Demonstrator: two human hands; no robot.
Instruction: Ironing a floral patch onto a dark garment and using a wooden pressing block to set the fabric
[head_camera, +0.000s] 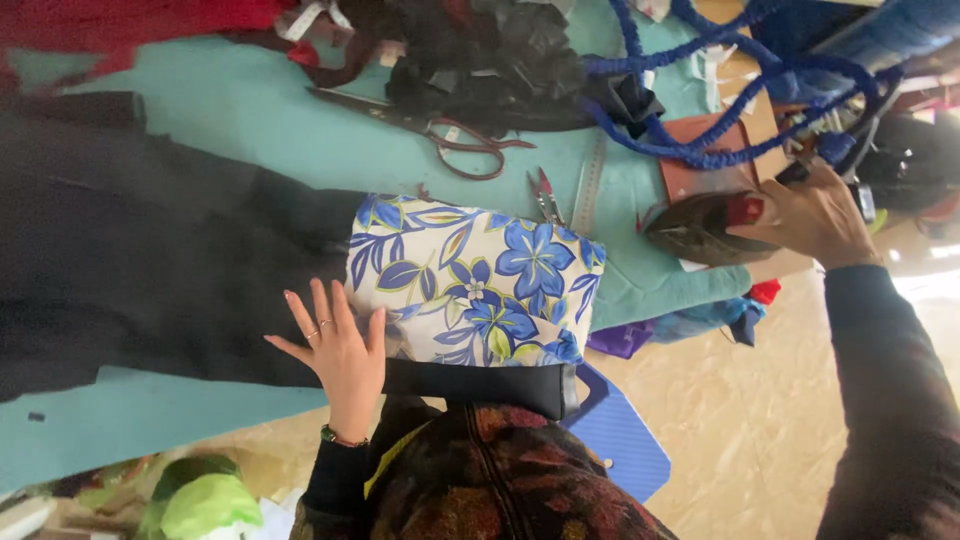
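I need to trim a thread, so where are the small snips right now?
In the head view the small snips lie on the teal table cover, just above the floral fabric, between the large scissors and the ruler.

Tailoring workshop: teal-covered table (250, 120) held scissors (440, 135), thread snips (543, 195), metal ruler (590, 180), iron (700, 228), measuring tape (312, 17), floral fabric (475, 280), black cloth (140, 260).

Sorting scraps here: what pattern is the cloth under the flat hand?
Blue flowers and leaves on white, on the floral cloth in the head view.
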